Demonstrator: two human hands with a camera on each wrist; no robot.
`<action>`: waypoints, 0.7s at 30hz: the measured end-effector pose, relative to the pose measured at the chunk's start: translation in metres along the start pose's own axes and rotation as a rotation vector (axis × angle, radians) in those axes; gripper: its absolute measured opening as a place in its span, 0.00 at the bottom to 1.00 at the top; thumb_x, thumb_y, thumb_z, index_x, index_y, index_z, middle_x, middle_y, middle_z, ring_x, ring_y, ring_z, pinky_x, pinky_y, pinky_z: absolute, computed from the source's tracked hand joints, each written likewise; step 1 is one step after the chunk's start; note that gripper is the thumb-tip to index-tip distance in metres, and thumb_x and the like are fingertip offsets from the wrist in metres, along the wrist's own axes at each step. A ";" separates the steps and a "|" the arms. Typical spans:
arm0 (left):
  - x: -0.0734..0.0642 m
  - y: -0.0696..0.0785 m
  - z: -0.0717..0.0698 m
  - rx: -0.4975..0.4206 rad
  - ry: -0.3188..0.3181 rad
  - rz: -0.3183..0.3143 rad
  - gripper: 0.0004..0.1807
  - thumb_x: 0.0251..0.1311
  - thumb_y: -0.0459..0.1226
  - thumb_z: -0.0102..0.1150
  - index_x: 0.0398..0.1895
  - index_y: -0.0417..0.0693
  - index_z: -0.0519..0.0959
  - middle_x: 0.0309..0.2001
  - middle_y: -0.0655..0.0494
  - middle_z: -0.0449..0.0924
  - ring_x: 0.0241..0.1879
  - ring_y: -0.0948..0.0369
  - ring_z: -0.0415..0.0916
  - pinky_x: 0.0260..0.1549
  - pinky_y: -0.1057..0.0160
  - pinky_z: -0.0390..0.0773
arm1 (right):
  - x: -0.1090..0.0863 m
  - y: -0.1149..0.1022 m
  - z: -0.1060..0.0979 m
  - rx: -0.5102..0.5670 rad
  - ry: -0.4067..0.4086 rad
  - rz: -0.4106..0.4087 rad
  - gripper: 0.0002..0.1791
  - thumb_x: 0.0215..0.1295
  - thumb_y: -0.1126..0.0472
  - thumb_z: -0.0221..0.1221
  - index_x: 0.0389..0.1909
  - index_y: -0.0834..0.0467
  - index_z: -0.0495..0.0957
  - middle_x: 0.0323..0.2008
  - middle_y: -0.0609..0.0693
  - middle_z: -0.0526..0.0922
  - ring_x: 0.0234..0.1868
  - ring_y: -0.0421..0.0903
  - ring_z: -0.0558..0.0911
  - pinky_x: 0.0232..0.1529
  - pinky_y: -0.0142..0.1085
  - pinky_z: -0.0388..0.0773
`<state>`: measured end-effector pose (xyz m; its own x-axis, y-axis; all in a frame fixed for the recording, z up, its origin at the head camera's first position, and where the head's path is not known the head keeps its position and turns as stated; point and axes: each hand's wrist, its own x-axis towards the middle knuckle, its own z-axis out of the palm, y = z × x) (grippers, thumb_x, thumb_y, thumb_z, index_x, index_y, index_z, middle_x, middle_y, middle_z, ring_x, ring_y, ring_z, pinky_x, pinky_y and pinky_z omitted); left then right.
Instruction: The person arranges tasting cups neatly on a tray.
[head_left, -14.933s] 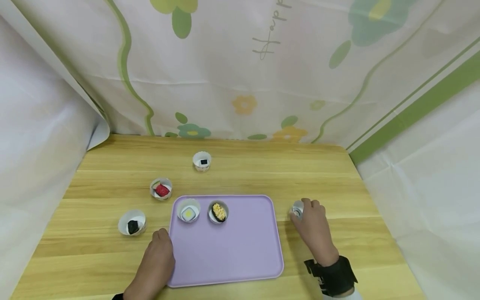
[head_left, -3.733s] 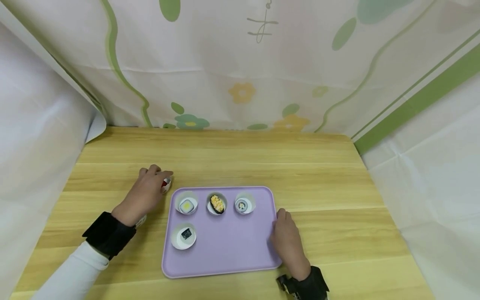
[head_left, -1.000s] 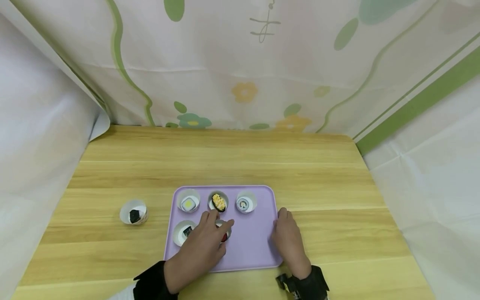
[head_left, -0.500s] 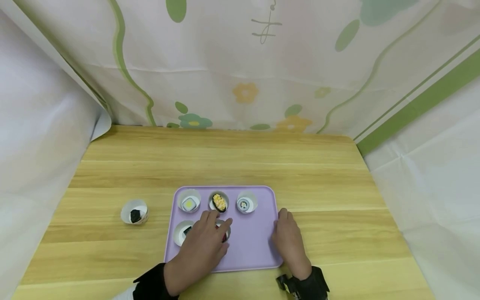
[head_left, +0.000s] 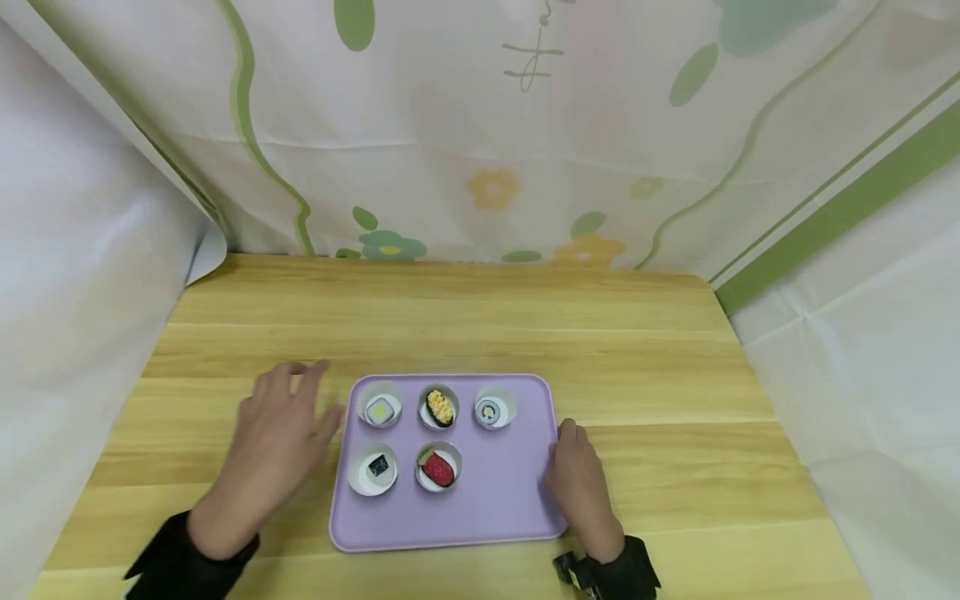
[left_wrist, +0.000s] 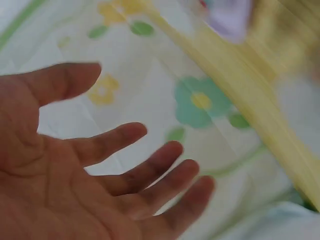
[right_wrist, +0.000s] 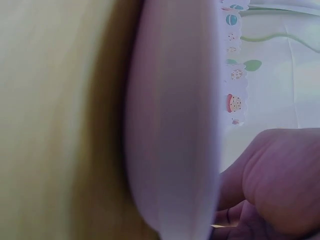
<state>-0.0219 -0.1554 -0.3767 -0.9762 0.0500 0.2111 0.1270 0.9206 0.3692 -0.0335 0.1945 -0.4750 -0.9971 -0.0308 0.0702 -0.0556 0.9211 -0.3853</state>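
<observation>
My left hand point(head_left: 272, 446) is over the table left of the tray, fingers spread and holding nothing; the left wrist view shows its bare palm. A paper cup with a black piece, seen there earlier, is hidden behind it. On the purple tray point(head_left: 495, 504) stand several paper cups, each with a toy sushi piece. The back row has a white piece with a yellow centre point(head_left: 380, 410), a corn-topped piece point(head_left: 440, 407) and a round roll point(head_left: 488, 412). In front are a black square piece point(head_left: 378, 465) and a red-topped piece point(head_left: 438, 469). My right hand point(head_left: 579, 483) grips the tray's right rim.
The wooden table point(head_left: 637, 350) extends behind the tray and to both sides. A flower-printed curtain point(head_left: 450, 125) hangs along its back edge, with white cloth point(head_left: 862, 375) at the sides.
My left hand has let go of the cup with the red-topped piece, left it in the tray's front row, and moved left off the tray. The right hand stays at the rim.
</observation>
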 end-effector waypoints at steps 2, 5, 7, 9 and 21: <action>-0.002 -0.015 -0.006 0.009 -0.070 -0.072 0.38 0.58 0.44 0.62 0.66 0.31 0.65 0.58 0.24 0.62 0.56 0.30 0.58 0.40 0.30 0.65 | 0.000 0.000 0.000 0.002 0.001 0.004 0.06 0.63 0.70 0.55 0.36 0.68 0.67 0.26 0.56 0.68 0.23 0.47 0.69 0.23 0.40 0.71; -0.006 -0.035 -0.008 0.019 -0.200 -0.158 0.45 0.58 0.48 0.62 0.70 0.29 0.58 0.60 0.17 0.54 0.57 0.25 0.52 0.36 0.29 0.65 | -0.001 0.001 -0.001 0.003 0.001 0.009 0.06 0.63 0.70 0.55 0.36 0.67 0.67 0.26 0.56 0.68 0.23 0.47 0.69 0.23 0.41 0.71; -0.009 -0.045 -0.005 0.019 -0.272 -0.191 0.47 0.58 0.48 0.62 0.71 0.28 0.54 0.60 0.16 0.50 0.56 0.24 0.51 0.32 0.31 0.67 | -0.001 0.001 0.000 0.002 0.002 0.010 0.06 0.63 0.70 0.55 0.36 0.67 0.67 0.26 0.56 0.68 0.23 0.47 0.69 0.23 0.41 0.71; -0.011 -0.053 -0.001 0.014 -0.318 -0.203 0.48 0.57 0.47 0.63 0.72 0.28 0.53 0.60 0.15 0.49 0.55 0.23 0.51 0.30 0.34 0.69 | -0.001 0.001 0.000 0.003 0.006 0.005 0.06 0.63 0.71 0.55 0.36 0.67 0.67 0.26 0.56 0.68 0.23 0.47 0.69 0.23 0.41 0.71; -0.013 -0.061 0.017 -0.043 -0.304 -0.127 0.30 0.54 0.24 0.55 0.62 0.22 0.63 0.47 0.23 0.58 0.46 0.32 0.60 0.25 0.45 0.74 | -0.001 0.000 0.001 0.003 0.027 -0.009 0.06 0.62 0.71 0.55 0.35 0.66 0.66 0.26 0.55 0.67 0.23 0.47 0.68 0.22 0.40 0.70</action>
<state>-0.0201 -0.2051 -0.4173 -0.9916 0.0550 -0.1170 0.0017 0.9102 0.4141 -0.0324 0.1943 -0.4761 -0.9947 -0.0290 0.0982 -0.0650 0.9196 -0.3875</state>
